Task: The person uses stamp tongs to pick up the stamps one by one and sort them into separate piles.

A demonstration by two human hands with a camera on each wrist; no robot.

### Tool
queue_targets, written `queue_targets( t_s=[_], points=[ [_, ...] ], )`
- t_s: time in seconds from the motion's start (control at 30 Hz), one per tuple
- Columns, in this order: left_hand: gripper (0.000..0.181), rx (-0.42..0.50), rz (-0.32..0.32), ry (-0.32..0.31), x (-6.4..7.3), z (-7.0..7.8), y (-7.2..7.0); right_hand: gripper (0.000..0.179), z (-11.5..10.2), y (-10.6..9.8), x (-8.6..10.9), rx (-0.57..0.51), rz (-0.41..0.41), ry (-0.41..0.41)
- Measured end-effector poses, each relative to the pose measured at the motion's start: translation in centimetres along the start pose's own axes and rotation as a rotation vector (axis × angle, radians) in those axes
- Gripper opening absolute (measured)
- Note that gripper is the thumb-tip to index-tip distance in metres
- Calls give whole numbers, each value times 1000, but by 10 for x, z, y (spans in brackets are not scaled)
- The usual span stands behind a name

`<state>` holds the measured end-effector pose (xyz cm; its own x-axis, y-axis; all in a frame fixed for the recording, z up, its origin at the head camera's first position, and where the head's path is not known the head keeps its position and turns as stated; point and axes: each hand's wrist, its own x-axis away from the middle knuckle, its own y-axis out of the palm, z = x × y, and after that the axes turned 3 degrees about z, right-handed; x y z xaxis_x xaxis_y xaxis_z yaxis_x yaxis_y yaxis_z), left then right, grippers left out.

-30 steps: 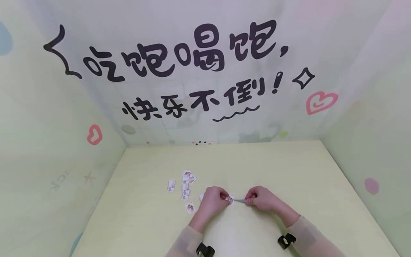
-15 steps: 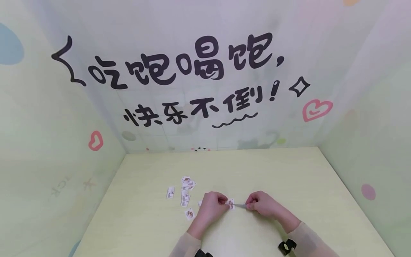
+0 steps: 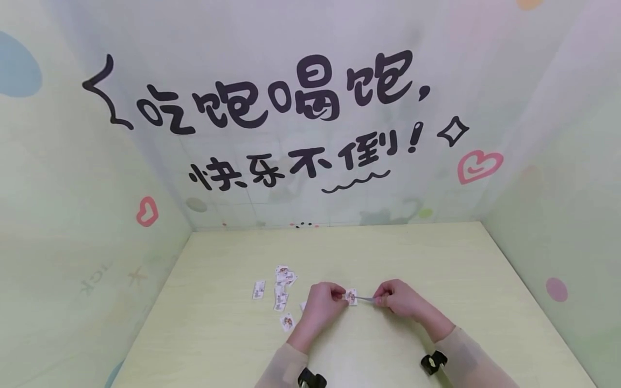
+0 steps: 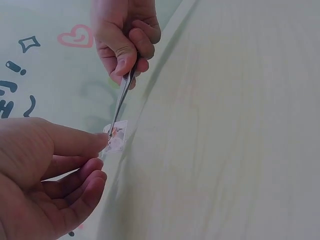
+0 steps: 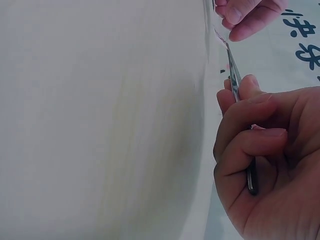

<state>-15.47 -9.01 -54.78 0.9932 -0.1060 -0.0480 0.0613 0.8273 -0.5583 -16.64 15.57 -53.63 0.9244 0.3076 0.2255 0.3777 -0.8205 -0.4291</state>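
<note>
In the head view, my left hand (image 3: pixel 324 306) pinches the left edge of a small white printed card (image 3: pixel 351 297), which looks like a miniature playing card. My right hand (image 3: pixel 401 299) grips a pair of metal tweezers (image 3: pixel 366 299), their tips at the card's face. Seen from the left wrist, the tweezers (image 4: pixel 121 97) slant down to the card (image 4: pixel 117 138) beside my thumb and index finger. The right wrist view has the dark rear end of the tweezers (image 5: pixel 252 177) inside my curled fingers. Whether the tips clasp the card or only touch it is unclear.
Several similar cards (image 3: pixel 280 293) lie partly overlapping on the pale table (image 3: pixel 218 345) left of my hands. One single card (image 3: pixel 259 290) lies farther left, another (image 3: pixel 287 322) nearer. A further card (image 3: pixel 303 306) is partly hidden behind my left hand. Printed curtains enclose the table.
Both hands stay near the same spot, still holding card and tweezers. More of the held card now shows beside the left fingertips. The head view has tilted slightly.
</note>
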Motion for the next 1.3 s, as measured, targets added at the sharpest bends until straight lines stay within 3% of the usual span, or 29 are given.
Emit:
queue_targets(
  t_s=[0.3,0.87,1.3],
  points=[
    [20,9,11,-16,-13,5,5,5,2,-10,-12,8,20,10],
    [19,45,120,-9,-62,8,17,10,-3,-39,-63,73,34,40],
    [22,-76,109,-81,-83,3,21,9,2,-46,-85,120,35,55]
  ],
)
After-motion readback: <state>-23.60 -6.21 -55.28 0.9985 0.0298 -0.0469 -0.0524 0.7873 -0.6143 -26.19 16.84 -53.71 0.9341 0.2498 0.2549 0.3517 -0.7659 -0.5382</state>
